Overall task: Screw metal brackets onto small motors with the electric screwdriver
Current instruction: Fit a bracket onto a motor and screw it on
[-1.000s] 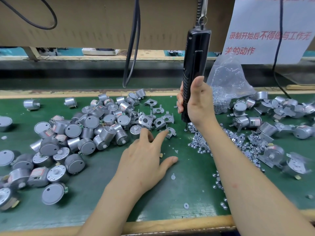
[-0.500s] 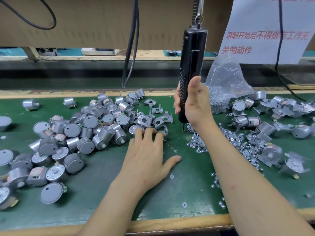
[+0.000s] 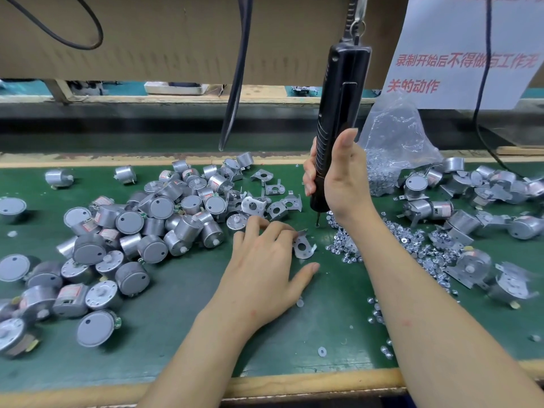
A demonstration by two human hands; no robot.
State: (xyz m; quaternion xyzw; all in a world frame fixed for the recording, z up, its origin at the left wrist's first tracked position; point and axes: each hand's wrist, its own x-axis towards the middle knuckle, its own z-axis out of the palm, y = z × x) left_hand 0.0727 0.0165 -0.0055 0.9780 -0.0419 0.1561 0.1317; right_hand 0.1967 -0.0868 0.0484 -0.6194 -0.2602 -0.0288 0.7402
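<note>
Nearest, the wooden front edge of the bench [image 3: 176, 334] carried a green mat, and a few loose washers [image 3: 322, 351] lay on it between the two forearms. The left hand [image 3: 265, 269] lay flat over the mat with the thumb spread wide. Its fingertips pressed on one bracket [image 3: 303, 247] without closing around it, and this bracket lay flat on the mat just beside the screws. To the left of this hand there was a big heap of motors [image 3: 153, 228] - round silver cans, many lying on their sides. To the right, a heap of screws [image 3: 412, 245] spread over the mat, under and behind the right forearm.

Further back, the right hand [image 3: 341, 184] gripped the lower part of the screwdriver [image 3: 338, 113], fingers wrapped around the black body. The tool stood nearly upright, hanging from a hook at its top - its bit was just beside the near edge of the screw heap, close above the mat. Behind the left hand lay more brackets [image 3: 273, 189], loose and touching the motor heap. Behind the right hand stood a clear bag [image 3: 391, 148] with screws inside. At the far right lay motors already in brackets [image 3: 426, 207]. Above them hung a paper sign [image 3: 459, 54] with red letters.
</note>
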